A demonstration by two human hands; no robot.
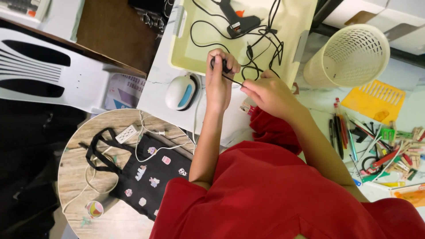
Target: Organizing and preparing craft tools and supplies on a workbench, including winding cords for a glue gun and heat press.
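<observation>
Gripping a black plug (220, 65), the left hand (219, 82) fists tight while the right hand (270, 90) pinches its black cord (234, 80) taut; beyond both, a glue gun (237, 20) lies in the yellow tray (299, 26).

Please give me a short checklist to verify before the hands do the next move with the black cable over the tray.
1. Left hand closed on the black cable's bundled part: ok.
2. Right hand pinches the cable strand: ok.
3. Strand between the hands is straight: ok.
4. Remaining cable free of tangles in the pale yellow tray: not ok, it lies looped.
5. Glue gun apart from both hands: ok.
6. Glue gun hot or cold: cannot tell.
</observation>
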